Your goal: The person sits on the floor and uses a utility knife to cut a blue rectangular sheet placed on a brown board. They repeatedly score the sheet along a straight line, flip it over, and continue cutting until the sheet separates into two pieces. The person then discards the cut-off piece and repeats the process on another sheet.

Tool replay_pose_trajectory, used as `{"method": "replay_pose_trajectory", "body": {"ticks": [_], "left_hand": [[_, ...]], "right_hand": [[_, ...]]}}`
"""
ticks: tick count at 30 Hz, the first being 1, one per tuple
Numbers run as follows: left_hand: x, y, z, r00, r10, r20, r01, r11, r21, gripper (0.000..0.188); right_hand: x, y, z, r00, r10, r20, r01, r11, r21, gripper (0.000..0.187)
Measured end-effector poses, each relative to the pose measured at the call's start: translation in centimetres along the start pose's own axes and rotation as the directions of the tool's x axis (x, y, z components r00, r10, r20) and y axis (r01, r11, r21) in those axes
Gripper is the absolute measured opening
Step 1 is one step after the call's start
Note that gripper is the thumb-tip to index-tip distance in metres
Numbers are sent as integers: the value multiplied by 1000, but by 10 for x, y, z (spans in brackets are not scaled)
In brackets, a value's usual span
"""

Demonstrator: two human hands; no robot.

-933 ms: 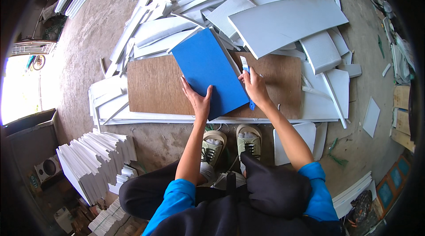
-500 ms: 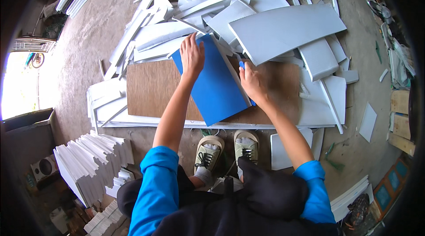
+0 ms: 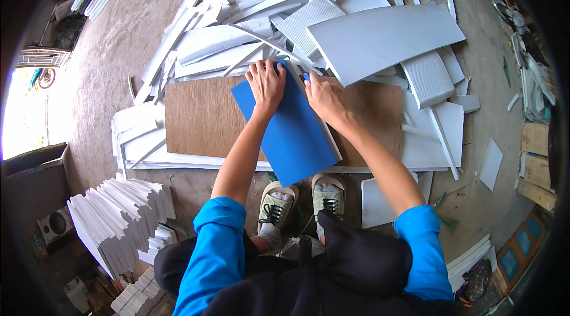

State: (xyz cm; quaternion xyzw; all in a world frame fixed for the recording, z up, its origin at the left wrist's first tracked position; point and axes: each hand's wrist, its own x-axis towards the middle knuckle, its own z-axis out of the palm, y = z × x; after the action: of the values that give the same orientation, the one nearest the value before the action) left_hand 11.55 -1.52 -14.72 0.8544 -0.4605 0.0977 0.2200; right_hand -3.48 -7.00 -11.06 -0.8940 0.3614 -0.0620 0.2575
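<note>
A blue rectangular sheet (image 3: 297, 132) lies slanted on a brown wooden board (image 3: 202, 115), its near corner sticking out past the board's front edge. Along its right side runs a white foam-like strip (image 3: 314, 111), partly under the sheet. My left hand (image 3: 266, 86) rests on the sheet's far end, fingers spread and pressed down. Close to the far right corner, my right hand (image 3: 326, 99) is closed round a blue-handled cutter knife (image 3: 307, 77). Most of the handle is hidden in my fist, and the tip is too small to make out.
White offcuts (image 3: 231, 46) pile up beyond the board, with a large white panel (image 3: 386, 40) on top at the right. White sheets lie beneath the board. A stack of white pieces (image 3: 122, 215) stands at the left, near my shoes (image 3: 276, 206). Cardboard boxes (image 3: 537, 164) line the right side.
The blue sheet has slid toward me. My left hand has moved slightly right and nearer, flattening onto it. My right hand has shifted left with the knife, to the sheet's far right corner.
</note>
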Motion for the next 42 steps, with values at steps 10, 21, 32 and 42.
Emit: {"method": "replay_pose_trajectory", "body": {"ticks": [10, 21, 32, 42], "left_hand": [[2, -3, -2, 999, -46, 30, 45, 999, 13, 29], [2, -6, -2, 1000, -10, 10, 10, 1000, -26, 28], [-1, -6, 0, 1000, 10, -23, -10, 1000, 10, 31], [-2, -2, 3, 1000, -3, -17, 4, 999, 53, 32]], "right_hand": [[40, -26, 10, 999, -34, 5, 34, 993, -111, 27], [54, -34, 15, 996, 15, 92, -10, 999, -52, 26], [-54, -19, -6, 908, 194, 372, -174, 981, -87, 24], [-166, -4, -18, 912, 184, 366, -171, 983, -68, 17]]}}
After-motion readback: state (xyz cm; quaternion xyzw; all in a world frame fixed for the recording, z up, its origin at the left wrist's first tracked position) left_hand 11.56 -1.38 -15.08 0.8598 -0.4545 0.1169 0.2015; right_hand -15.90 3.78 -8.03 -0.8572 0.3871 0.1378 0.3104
